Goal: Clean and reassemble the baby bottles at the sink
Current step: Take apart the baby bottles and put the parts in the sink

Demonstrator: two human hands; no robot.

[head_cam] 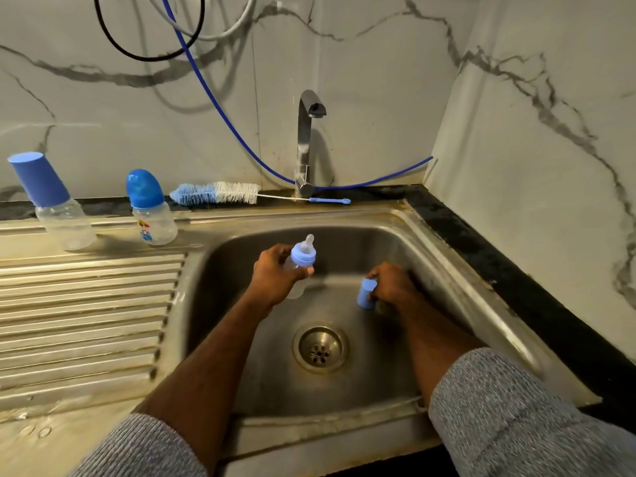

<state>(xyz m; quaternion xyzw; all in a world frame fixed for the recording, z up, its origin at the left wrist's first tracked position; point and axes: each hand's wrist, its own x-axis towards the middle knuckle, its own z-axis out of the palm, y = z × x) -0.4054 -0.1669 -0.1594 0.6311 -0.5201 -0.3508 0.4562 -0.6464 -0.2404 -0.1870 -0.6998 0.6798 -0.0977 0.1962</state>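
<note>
Over the sink (447,242) basin, the left hand (275,273) grips the teated bottle (302,258) upright, while the right hand (387,282) pinches its cap (365,293) just right and lower, open end apparently downward.

Walls (378,80): pale marble-look panels with grey veining, meeting in a corner at the right. Counter (516,256): black speckled stone along the wall base and right side. Black cable (113,43), grey hose (220,32) and blue tube (213,98) hanging against the back wall. Light: dim, warm, yellowish.
</note>
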